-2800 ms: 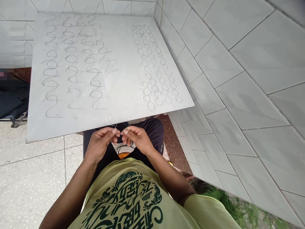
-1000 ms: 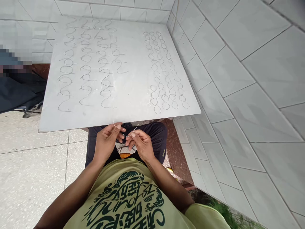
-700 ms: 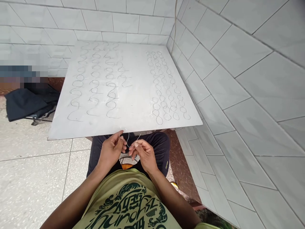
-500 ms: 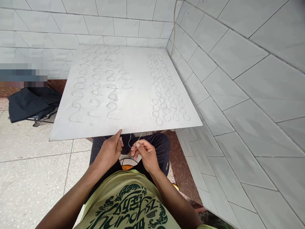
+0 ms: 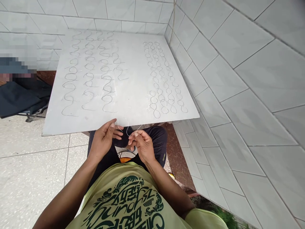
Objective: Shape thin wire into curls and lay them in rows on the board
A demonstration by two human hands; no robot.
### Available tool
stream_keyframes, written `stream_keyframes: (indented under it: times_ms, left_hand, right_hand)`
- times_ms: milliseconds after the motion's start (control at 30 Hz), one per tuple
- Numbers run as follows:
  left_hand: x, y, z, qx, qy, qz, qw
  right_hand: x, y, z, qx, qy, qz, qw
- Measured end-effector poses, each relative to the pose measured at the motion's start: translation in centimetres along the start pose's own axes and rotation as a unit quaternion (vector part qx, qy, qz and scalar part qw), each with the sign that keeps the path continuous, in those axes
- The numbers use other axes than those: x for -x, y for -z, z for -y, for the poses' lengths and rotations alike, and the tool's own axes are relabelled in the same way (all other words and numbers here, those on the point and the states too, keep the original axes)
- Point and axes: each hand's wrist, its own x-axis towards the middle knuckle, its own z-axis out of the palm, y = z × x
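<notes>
My right hand [image 5: 145, 144] is above my lap, just off the front edge of a white board [image 5: 135, 95]. Its thumb and fingertips are pinched on a thin, pale curved wire [image 5: 127, 131], which loops up and leftward against the board's edge. Just left of the wire, my left hand [image 5: 103, 138] has its fingers apart and its index fingertip at the board's front edge. One end of the wire comes close to the left fingers; whether they touch it I cannot tell. Thin wavy wires [image 5: 109, 102] lie in columns on the board's left side.
Chains of small figure-eight loops [image 5: 156, 114] lie in rows on the board's right side. A tiled wall [image 5: 238, 95] runs close along the right, another behind. Dark cloth [image 5: 21, 95] hangs over a metal frame at the left. Speckled floor tiles [image 5: 28, 168] lie below.
My left hand has gone from pointing at the board's edge to spread fingers beside the wire. The right hand still pinches the wire. The whole view has shifted slightly.
</notes>
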Motion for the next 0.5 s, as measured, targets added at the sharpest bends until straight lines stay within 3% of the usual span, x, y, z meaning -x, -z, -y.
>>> stream_keyframes:
  times_ms: [233,367,500]
  left_hand:
    - [-0.3,-0.03,0.71,-0.038,-0.041,-0.005,0.998]
    - [-0.02,0.1,0.93,-0.138,-0.075,-0.007,0.988]
    - [0.04,0.5,0.82,-0.266,-0.128,0.011,0.955]
  right_hand:
    - [0.3,-0.29,-0.74,0.011,-0.011,-0.002,1.0]
    - [0.33,-0.24,-0.95,0.008,-0.014,0.001,1.0]
    - [0.32,-0.15,-1.0,0.017,-0.019,-0.001,1.0]
